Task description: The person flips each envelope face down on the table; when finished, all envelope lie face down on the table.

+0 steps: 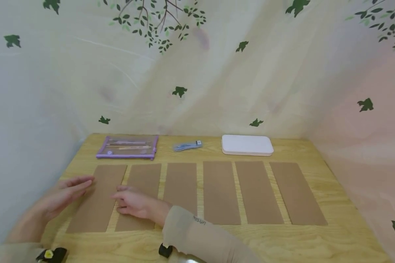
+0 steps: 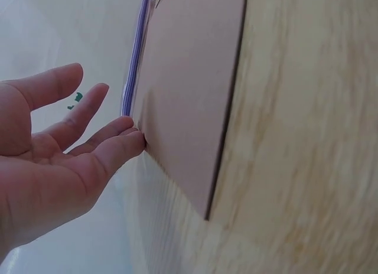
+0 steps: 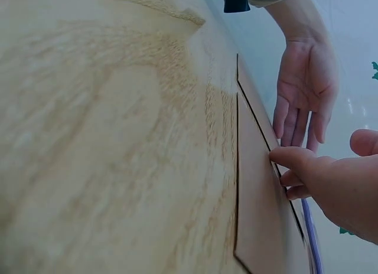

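Several brown rectangular cardboard sheets lie side by side in a row in the head view. My left hand (image 1: 66, 195) is beside the leftmost sheet (image 1: 97, 197), its fingers extended. In the left wrist view its fingertips (image 2: 137, 138) touch that sheet's edge. My right hand (image 1: 135, 202) reaches across the second sheet (image 1: 145, 177), fingertips at the gap between it and the leftmost one. Seen from the right wrist, the right hand's fingers (image 3: 292, 159) are loosely bent, at a sheet's edge, holding nothing. My right forearm and sleeve cover parts of the second and third sheets (image 1: 181, 182).
Along the back of the wooden table (image 1: 329, 204) lie a clear pencil case (image 1: 126, 148) with purple trim, a small packet of blue pens (image 1: 187, 145) and a white flat case (image 1: 247, 145). Further sheets (image 1: 258, 193) continue to the right. A leaf-printed curtain (image 1: 214, 91) hangs behind.
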Motion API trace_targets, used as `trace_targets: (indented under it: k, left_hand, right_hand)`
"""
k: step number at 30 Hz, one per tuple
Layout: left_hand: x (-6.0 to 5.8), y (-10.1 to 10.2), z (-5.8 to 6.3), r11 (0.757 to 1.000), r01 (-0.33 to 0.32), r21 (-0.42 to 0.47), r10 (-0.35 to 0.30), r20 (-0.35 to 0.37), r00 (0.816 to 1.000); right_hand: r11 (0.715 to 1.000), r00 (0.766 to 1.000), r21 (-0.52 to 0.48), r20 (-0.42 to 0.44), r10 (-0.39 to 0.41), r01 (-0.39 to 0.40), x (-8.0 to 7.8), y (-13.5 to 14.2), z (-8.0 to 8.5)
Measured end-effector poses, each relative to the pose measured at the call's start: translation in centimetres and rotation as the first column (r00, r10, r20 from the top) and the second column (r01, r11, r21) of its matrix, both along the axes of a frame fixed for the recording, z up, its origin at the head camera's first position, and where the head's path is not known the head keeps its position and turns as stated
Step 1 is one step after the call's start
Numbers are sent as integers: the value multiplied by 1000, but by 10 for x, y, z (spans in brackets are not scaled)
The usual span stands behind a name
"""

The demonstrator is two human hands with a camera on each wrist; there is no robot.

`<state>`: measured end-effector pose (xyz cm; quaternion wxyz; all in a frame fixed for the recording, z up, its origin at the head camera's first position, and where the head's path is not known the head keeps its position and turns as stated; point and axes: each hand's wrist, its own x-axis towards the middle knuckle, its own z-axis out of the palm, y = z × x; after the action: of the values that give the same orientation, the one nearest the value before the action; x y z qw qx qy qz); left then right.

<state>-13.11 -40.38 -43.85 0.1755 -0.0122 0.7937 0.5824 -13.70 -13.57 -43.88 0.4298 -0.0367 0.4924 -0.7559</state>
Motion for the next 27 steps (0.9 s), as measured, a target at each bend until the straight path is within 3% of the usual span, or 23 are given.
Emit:
trace_targets:
  k: [4, 8, 10, 11, 13, 14, 15, 17, 20, 22, 24, 25, 27]
  left_hand:
    - [1, 7, 0, 992, 8, -125, -9, -12, 1000]
    - [0, 8, 13, 962, 23, -271, -43, -67, 997]
    - [1, 8, 24, 936, 36, -351, -79, -109, 991]
    - [2, 8, 31, 921, 36, -388, -95, -135, 986]
    - [4, 9, 46, 892, 24, -452, -127, -200, 971]
    - [4, 9, 52, 871, 2, -492, -142, -247, 959]
    - [5, 11, 59, 850, -21, -526, -160, -296, 942]
    - [5, 15, 72, 809, -78, -582, -196, -392, 899]
    - [4, 25, 84, 747, -169, -643, -265, -521, 811]
    - [3, 32, 90, 711, -220, -667, -297, -569, 767]
    - [3, 40, 94, 682, -263, -683, -321, -602, 732]
    - [3, 43, 95, 673, -277, -686, -326, -611, 722]
    - [4, 47, 97, 665, -281, -692, -333, -611, 718]
  right_hand:
    - [1000, 999, 18, -29, 20, -19, -5, 6, -1]
    - [995, 988, 71, -136, 77, -67, -15, 22, 10]
    - [987, 961, 137, -252, 114, -81, -21, 38, 22]
    - [976, 930, 197, -334, 152, -89, -26, 48, 30]
    - [946, 840, 315, -490, 232, -77, -34, 73, 49]
    - [928, 781, 368, -561, 276, -64, -39, 87, 60]
    - [905, 700, 424, -637, 322, -30, -43, 102, 70]
    - [860, 489, 506, -768, 414, 66, -50, 132, 91]
    - [802, 196, 531, -847, 494, 273, -55, 176, 115]
    - [758, 44, 493, -849, 527, 426, -58, 204, 127]
    - [722, -40, 439, -840, 541, 534, -59, 232, 136]
    - [702, -64, 411, -837, 543, 582, -60, 245, 139]
    - [650, -84, 378, -822, 563, 659, -61, 270, 143]
